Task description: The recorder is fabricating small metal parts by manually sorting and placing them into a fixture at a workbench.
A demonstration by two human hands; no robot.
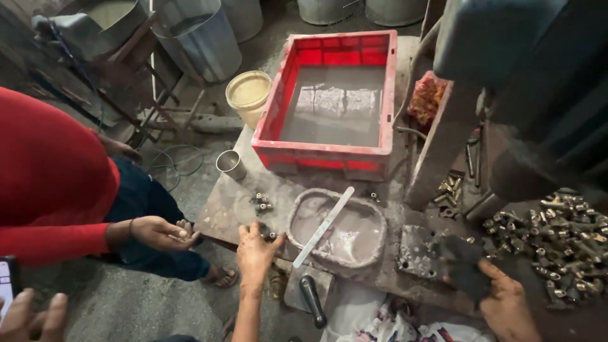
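While the red crate (329,95) at the back of the bench (221,202) holds only a grey, dusty floor, the shallow grey basin (337,228) in front of it carries a flat pale stick (323,227) laid across its rim; a small steel cup (231,164) stands open to its left; your left hand (255,250) rests fingers-down on small brass fittings (271,236) just beside the basin; your right hand (506,301) grips a dark cloth (462,263), near the brass heap (557,240).
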